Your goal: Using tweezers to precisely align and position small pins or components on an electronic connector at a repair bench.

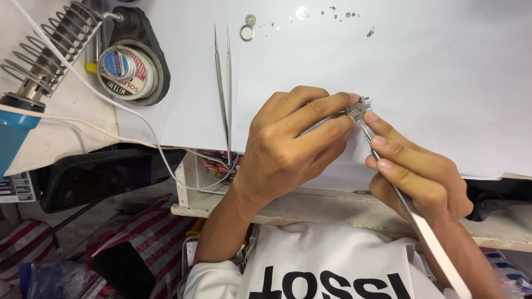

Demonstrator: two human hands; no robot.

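- A small metal watch movement [357,109] is being pinched by the left hand [288,149] fingers at centre frame.
- Tweezers [410,210] are being gripped by the right hand [415,174] fingers, tips on the movement.
- A slip is being risked: too much pressure could likely scratch it or flick it onto the white bench [443,72].

Left hand [288,147] pinches a small metal watch movement [357,109] above the white-papered table [432,72]. Right hand [418,174] grips tweezers [407,207], tips touching the movement. A second pair of tweezers [224,83] lies beside a solder spool [123,69]; loose watch parts [249,26] rest near the far edge.

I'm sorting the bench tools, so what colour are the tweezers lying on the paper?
Plain silver metal tweezers, seen in the head view.
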